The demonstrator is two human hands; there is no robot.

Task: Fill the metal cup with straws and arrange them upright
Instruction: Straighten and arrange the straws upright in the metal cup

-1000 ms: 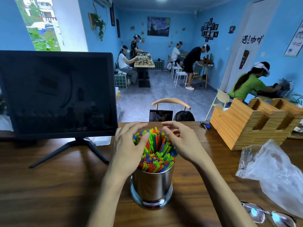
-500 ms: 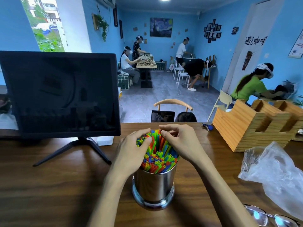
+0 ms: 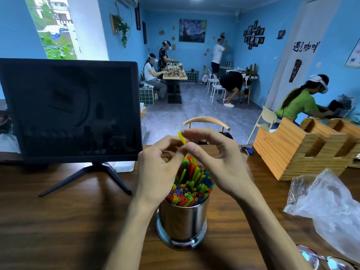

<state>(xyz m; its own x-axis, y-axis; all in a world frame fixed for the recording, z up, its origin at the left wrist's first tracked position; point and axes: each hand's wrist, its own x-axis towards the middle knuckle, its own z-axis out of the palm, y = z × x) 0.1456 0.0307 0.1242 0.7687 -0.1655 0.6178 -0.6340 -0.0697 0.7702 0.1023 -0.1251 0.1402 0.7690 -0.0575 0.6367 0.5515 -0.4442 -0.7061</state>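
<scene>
A metal cup point(image 3: 182, 221) was seen standing on the wooden counter point(image 3: 58, 221), directly below both hands and packed with coloured straws point(image 3: 190, 189) that stood roughly upright, some leaning. A single yellow straw point(image 3: 182, 137) was raised above the bundle and was pinched by the right hand point(image 3: 218, 162) between thumb and fingers. The left hand point(image 3: 157, 168) was held just beside it, its fingers curled toward the same straw; whether the straw was actually gripped by that hand could not be told. A dark monitor point(image 3: 70, 108) was placed well to the left of the left hand. To the right of the right hand, a wooden organiser point(image 3: 303, 149) and a crumpled clear plastic bag point(image 3: 327, 207) were found, with eyeglasses point(image 3: 319, 260) below the bag.
</scene>
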